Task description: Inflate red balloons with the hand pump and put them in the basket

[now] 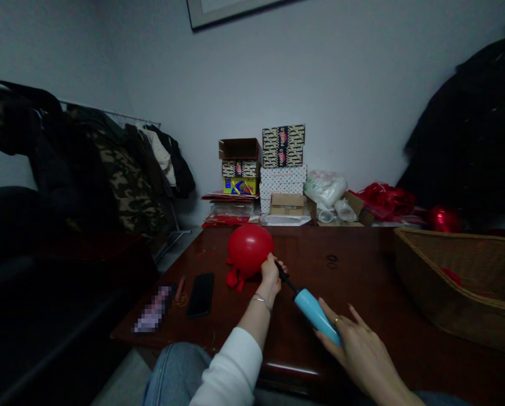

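Observation:
A red balloon (250,248), rounded out with air, sits over the dark wooden table, with limp red balloons (234,277) below its left side. My left hand (271,273) is closed against the balloon's right side, around the black end of a light-blue balloon pump (314,313). Its fingers hide where the balloon's neck meets the pump. A short black rod shows between that hand and the blue barrel. At the barrel's near end, my right hand (358,344) holds the pump, thumb below and fingers along the top, some stretched out.
A black phone (200,294) lies left on the table (303,349), beside a blurred-out item (153,310) and rubber bands (180,299). Dark rings (332,261) lie right of centre. A wicker basket (459,304) occupies the right side. Boxes (283,183) are stacked behind.

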`<action>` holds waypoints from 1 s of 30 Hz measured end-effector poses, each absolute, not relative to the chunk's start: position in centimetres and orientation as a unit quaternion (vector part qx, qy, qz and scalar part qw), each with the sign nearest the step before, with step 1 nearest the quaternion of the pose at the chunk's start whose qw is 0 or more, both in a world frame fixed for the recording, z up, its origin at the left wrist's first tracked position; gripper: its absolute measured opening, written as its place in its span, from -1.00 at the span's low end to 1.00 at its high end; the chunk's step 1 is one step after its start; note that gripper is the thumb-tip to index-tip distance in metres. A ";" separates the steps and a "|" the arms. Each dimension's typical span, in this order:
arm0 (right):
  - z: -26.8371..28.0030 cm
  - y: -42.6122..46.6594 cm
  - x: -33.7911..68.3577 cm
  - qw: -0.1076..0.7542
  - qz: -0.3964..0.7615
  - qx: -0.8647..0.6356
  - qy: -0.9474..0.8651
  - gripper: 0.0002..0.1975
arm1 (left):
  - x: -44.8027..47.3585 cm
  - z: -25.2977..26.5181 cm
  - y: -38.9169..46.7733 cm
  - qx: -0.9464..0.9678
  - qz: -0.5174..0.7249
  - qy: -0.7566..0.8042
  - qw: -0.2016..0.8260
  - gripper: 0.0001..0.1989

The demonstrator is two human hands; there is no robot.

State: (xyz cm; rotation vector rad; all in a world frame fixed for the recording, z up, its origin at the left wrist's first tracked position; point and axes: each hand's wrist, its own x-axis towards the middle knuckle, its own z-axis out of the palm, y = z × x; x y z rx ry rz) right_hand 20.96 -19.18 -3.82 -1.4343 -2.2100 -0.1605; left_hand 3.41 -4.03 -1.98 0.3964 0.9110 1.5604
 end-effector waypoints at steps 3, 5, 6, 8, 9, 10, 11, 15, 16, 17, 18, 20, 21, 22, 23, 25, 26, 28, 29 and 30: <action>-3.3 -17.9 20.0 0.234 -0.057 -0.530 -0.813 -0.43 | 4.1 -1.8 -4.5 0.166 0.671 0.392 0.607 -0.79; -3.0 -17.2 19.4 0.230 -0.061 -0.533 -0.812 -0.44 | 4.4 -1.8 -4.7 0.165 0.667 0.391 0.613 -0.79; -2.9 -17.0 19.1 0.230 -0.063 -0.535 -0.810 -0.45 | 4.5 -1.8 -4.8 0.166 0.665 0.391 0.614 -0.79; -2.8 -16.7 18.8 0.234 -0.067 -0.538 -0.807 -0.46 | 4.6 -1.9 -4.8 0.168 0.663 0.397 0.612 -0.78; -2.9 -16.7 18.6 0.235 -0.070 -0.539 -0.805 -0.46 | 4.6 -1.9 -4.7 0.169 0.663 0.401 0.609 -0.78; -3.0 -16.8 18.5 0.236 -0.073 -0.540 -0.804 -0.46 | 4.6 -2.0 -4.7 0.171 0.663 0.404 0.606 -0.79; -3.1 -16.9 18.5 0.236 -0.075 -0.540 -0.804 -0.46 | 4.6 -2.1 -4.6 0.173 0.663 0.406 0.604 -0.79; -3.5 -17.9 18.9 0.246 -0.074 -0.530 -0.808 -0.44 | 4.3 -2.4 -4.2 0.189 0.662 0.401 0.604 -0.79; -3.7 -18.2 19.2 0.250 -0.071 -0.528 -0.809 -0.43 | 4.1 -2.4 -4.0 0.191 0.661 0.401 0.604 -0.79; -3.8 -18.5 19.5 0.253 -0.066 -0.525 -0.810 -0.42 | 3.9 -2.4 -3.9 0.192 0.662 0.401 0.603 -0.79; -4.0 -18.9 19.9 0.256 -0.060 -0.523 -0.811 -0.42 | 3.6 -2.5 -3.7 0.192 0.664 0.401 0.601 -0.78; -4.4 -19.6 20.9 0.259 -0.050 -0.517 -0.814 -0.42 | 3.0 -2.4 -3.4 0.195 0.668 0.406 0.593 -0.78; -4.6 -20.0 21.5 0.262 -0.047 -0.513 -0.816 -0.41 | 2.6 -2.3 -3.3 0.197 0.669 0.408 0.589 -0.77; -4.7 -20.4 22.0 0.264 -0.046 -0.507 -0.819 -0.40 | 2.3 -2.2 -3.2 0.197 0.670 0.411 0.586 -0.76; -4.8 -20.7 22.5 0.266 -0.045 -0.501 -0.822 -0.38 | 2.0 -2.1 -3.1 0.197 0.671 0.413 0.583 -0.75; -4.9 -21.3 23.3 0.265 -0.045 -0.491 -0.829 -0.35 | 1.6 -1.9 -3.0 0.195 0.675 0.413 0.579 -0.76; -4.9 -21.5 23.5 0.261 -0.047 -0.489 -0.831 -0.34 | 1.5 -1.7 -3.0 0.193 0.676 0.414 0.579 -0.77; -4.7 -21.7 23.7 0.250 -0.056 -0.495 -0.830 -0.37 | 1.5 -1.6 -3.0 0.188 0.675 0.414 0.581 -0.78; -4.6 -21.8 23.8 0.245 -0.060 -0.501 -0.828 -0.39 | 1.6 -1.6 -3.0 0.185 0.674 0.414 0.583 -0.77; -4.6 -21.8 23.7 0.241 -0.062 -0.507 -0.825 -0.41 | 1.7 -1.6 -3.0 0.181 0.675 0.414 0.583 -0.78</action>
